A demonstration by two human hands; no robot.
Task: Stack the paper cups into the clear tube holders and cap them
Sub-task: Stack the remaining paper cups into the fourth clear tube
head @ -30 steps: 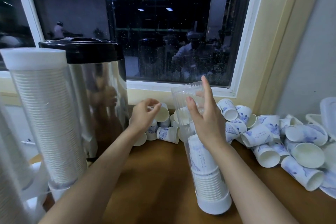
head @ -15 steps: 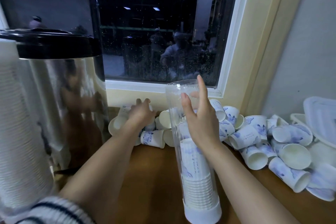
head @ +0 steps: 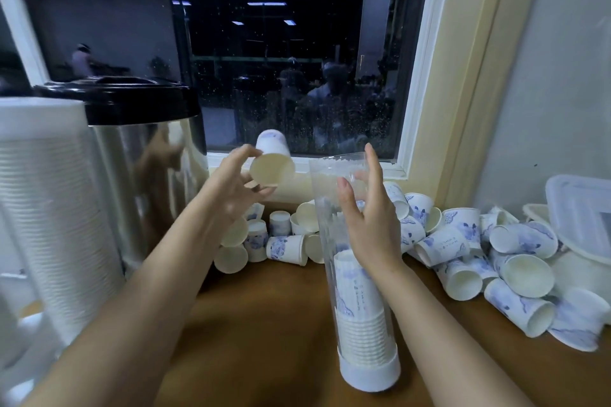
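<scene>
A clear tube holder [head: 334, 208] stands upright on the wooden counter [head: 258, 334] on a white base cap [head: 369, 373]. A stack of white and blue paper cups [head: 355, 294] fills its lower half. My right hand [head: 370, 218] holds the tube's upper part, thumb and fingers around it. My left hand [head: 231, 185] grips one paper cup [head: 272, 162] in the air, left of the tube's open top, its mouth facing me. Loose cups lie in a pile [head: 281, 241] behind the tube and a bigger pile [head: 489, 254] to the right.
A steel urn with a black lid [head: 132, 149] stands at the left. A filled, capped tube of white cups [head: 49, 208] is in the near left corner. White plastic lids and containers [head: 582, 218] sit at the far right. The window sill runs behind.
My left hand has lifted a cup out of the pile behind the tube and raised it toward the tube's top. My right hand stays on the tube.
</scene>
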